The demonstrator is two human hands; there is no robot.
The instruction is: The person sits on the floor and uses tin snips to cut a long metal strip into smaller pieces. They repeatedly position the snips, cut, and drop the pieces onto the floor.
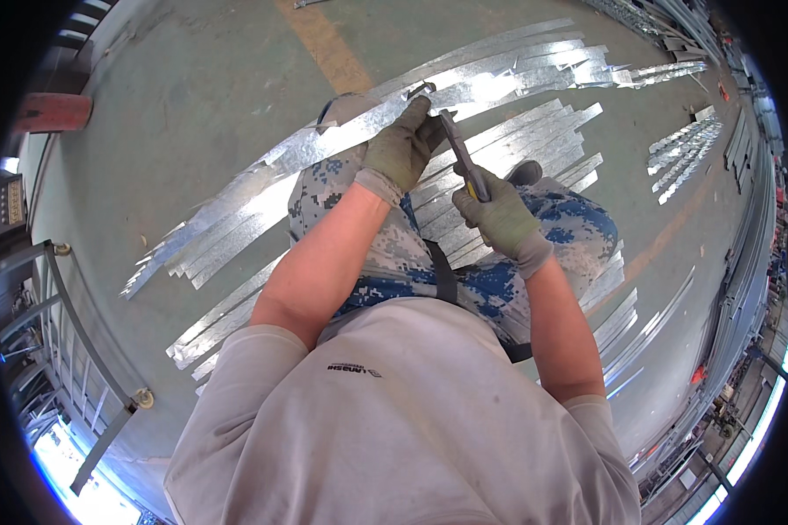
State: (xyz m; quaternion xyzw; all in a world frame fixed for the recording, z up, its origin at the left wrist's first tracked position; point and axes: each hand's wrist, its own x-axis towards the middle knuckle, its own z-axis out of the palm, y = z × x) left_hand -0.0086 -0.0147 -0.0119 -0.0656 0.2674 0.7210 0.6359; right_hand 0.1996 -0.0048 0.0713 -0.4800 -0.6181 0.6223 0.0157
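Both hands wear dirty green work gloves. My left hand (pixel 398 150) is closed at the edge of a long shiny metal strip (pixel 350 129), which lies across my left knee. A small dark metal piece (pixel 422 90) shows just beyond its fingertips; whether the fingers grip it is unclear. My right hand (pixel 499 213) is wrapped round the grip of a dark hammer (pixel 464 157) with a yellow mark. The hammer slants up and left, its far end close beside my left fingers. Shadow hides whether it touches the strip. My knees, in camouflage trousers, are bent below.
Many overlapping metal strips (pixel 517 144) spread over the green floor (pixel 193 114) around my legs. A smaller strip stack (pixel 685 153) lies at far right, before long metal profiles (pixel 744 254). A wheeled metal frame (pixel 83 350) and a red cylinder (pixel 57 113) stand left.
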